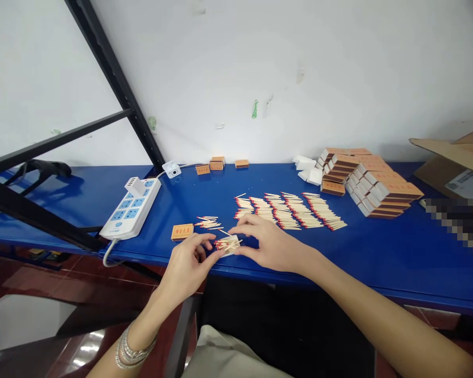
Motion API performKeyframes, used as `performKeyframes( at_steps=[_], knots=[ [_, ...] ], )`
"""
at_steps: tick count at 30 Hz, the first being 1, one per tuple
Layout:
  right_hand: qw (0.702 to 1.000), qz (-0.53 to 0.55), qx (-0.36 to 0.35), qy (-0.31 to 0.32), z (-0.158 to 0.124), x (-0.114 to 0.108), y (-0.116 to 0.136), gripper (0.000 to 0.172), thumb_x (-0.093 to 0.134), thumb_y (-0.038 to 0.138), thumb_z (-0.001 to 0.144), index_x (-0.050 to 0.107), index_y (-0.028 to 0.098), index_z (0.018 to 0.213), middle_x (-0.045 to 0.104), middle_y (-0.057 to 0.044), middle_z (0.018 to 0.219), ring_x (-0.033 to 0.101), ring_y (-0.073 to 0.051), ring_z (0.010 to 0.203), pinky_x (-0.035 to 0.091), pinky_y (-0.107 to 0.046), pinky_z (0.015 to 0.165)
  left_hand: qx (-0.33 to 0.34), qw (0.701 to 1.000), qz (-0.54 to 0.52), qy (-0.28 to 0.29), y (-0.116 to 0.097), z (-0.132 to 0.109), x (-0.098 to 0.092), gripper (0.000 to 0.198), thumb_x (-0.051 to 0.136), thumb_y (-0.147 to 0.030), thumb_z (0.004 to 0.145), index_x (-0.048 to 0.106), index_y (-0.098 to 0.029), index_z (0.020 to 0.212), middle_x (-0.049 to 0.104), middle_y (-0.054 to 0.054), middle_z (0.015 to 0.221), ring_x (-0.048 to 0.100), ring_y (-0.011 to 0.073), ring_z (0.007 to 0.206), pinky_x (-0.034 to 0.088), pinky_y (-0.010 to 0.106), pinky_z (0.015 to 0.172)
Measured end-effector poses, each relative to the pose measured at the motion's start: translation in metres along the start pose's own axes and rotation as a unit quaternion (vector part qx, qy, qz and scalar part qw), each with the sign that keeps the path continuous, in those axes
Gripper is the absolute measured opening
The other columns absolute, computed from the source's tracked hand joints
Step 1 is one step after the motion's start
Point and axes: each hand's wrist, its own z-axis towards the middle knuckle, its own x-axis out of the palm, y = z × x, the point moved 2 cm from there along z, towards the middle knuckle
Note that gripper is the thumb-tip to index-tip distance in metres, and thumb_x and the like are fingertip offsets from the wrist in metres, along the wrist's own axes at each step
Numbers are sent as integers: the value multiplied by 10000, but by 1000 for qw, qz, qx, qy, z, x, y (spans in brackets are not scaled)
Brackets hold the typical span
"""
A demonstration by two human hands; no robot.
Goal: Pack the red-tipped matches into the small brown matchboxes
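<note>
A small white matchbox tray [232,239], heaped with loose red-tipped matches [225,244], sits near the table's front edge between my hands. My left hand [191,260] has its thumb on the tray's near left side, fingers curled by that end. My right hand [266,241] spans the right end, index finger at the far edge and thumb at the near corner. One match [224,232] sticks out by the right index fingertip. Left of the tray are a small pile of matches [208,222] and an orange matchbox sleeve [182,231]. Several rows of matches [287,211] lie beyond my right hand.
Stacked matchboxes [378,181] and white trays [309,170] stand at the back right, near a cardboard box [449,168]. A few matchboxes [216,163] sit by the wall. At left are a power strip [132,210] and a black metal frame [122,89].
</note>
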Motion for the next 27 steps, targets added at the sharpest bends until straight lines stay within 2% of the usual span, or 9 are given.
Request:
performKeyframes(
  at_steps=[2,6,10,16,20,27],
  knots=[
    [1000,3,26,2,-3,-1,-3,287,666,273,872,675,167,1139,622,-97,1024,609,-194,892,504,-353,817,2,1000,1,4,0,0,0,345,713,-435,806,692,-209,1066,657,-11,818,565,95,567,481,242,567],
    [999,27,41,0,-2,2,-3,159,615,165,882,711,161,1009,647,-63,890,610,-156,780,490,-301,729,10,1000,4,3,-1,3,0,261,697,-387,829,707,-219,1028,675,-13,823,584,95,581,470,231,558],
    [999,24,39,-7,1,5,-1,138,599,132,884,719,154,948,664,-66,879,612,-150,770,479,-293,723,19,1000,4,1,-3,5,-1,214,696,-359,832,717,-219,992,689,-14,813,597,98,585,471,225,555],
    [996,66,56,8,-2,2,-2,198,696,160,822,709,157,1019,688,-50,884,628,-138,753,491,-272,716,30,999,14,-8,-3,9,-1,155,686,-316,845,711,-203,949,693,-22,761,602,100,586,479,221,572],
    [995,71,64,4,-2,3,-1,146,610,88,856,717,146,936,702,-51,851,632,-125,717,487,-262,705,58,998,25,-13,-3,12,2,129,691,-296,842,707,-207,934,685,-26,744,595,103,581,471,220,563],
    [998,42,40,-39,8,6,0,153,619,67,835,719,161,902,721,-39,818,631,-130,705,468,-269,714,55,998,20,-18,-1,12,2,225,653,-391,872,699,-199,981,678,-1,768,628,125,635,495,228,579]
  ],
)
